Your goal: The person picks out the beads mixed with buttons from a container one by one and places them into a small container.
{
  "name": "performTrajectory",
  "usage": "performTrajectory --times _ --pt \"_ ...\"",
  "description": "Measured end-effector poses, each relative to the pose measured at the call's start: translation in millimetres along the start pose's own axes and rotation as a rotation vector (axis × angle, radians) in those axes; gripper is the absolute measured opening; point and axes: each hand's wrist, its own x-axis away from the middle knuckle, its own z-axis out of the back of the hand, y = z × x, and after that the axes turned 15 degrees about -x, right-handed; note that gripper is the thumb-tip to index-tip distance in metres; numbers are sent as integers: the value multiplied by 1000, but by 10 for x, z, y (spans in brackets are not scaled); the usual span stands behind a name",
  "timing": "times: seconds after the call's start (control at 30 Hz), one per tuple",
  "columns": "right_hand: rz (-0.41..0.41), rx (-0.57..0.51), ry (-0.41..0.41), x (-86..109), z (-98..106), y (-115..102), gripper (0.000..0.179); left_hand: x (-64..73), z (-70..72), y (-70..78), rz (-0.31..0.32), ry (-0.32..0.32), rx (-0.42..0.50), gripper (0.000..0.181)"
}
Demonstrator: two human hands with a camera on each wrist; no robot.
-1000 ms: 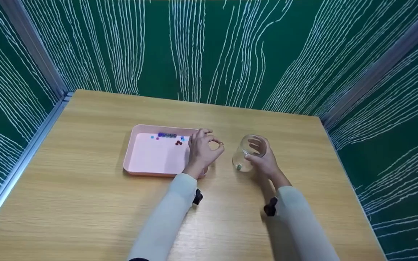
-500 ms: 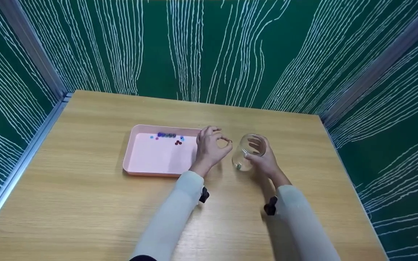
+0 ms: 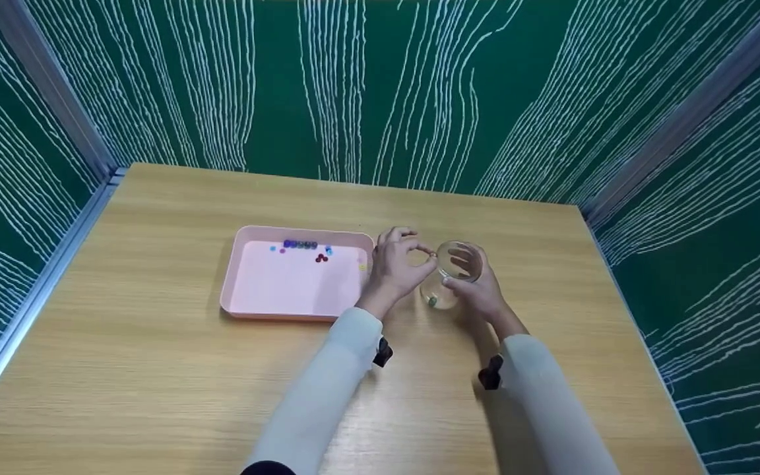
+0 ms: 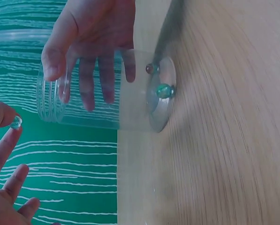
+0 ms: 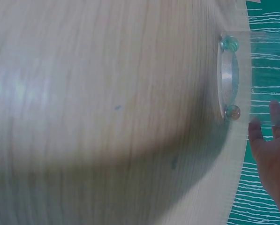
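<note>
Between thumb and index finger my left hand [image 3: 398,267] pinches a small clear glass marble [image 4: 16,122], just left of the jar's mouth and at about rim height. A clear glass jar [image 3: 438,289] stands on the table, its base touching the wood. Fingers on the far side and thumb near the rim, my right hand [image 3: 485,290] grips it from the right. At the jar's bottom lie a green marble [image 4: 163,91] and a brownish marble [image 4: 149,69]. In the right wrist view only part of the jar and hand shows.
Left of the hands lies a pink tray [image 3: 281,284]. Along its far side sit a row of dark marbles [image 3: 301,245], a red cluster [image 3: 321,258], and small blue, pink and yellow pieces. Green walls with white lines enclose the wooden table [image 3: 156,369].
My left hand has moved right, from over the tray's right edge to the jar's rim, still pinching the marble. The right hand and jar have stayed almost in place.
</note>
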Motion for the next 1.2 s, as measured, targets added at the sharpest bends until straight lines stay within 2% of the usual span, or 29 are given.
performTrajectory --times 0.23,0.47,0.67,0.9,1.2 --pt "-5 -1 7 3 2 0 78 -9 -50 58 -17 -5 14 14" --pt "-12 10 8 -2 11 6 76 -6 -79 96 -11 -56 7 16" --pt "8 6 17 -61 100 171 76 -6 -103 108 -15 -94 -34 17" --pt "58 20 7 -78 115 252 77 -5 -134 118 -38 -85 -79 18" --pt "55 4 30 -80 112 255 75 -4 -159 116 -11 -102 -57 17"
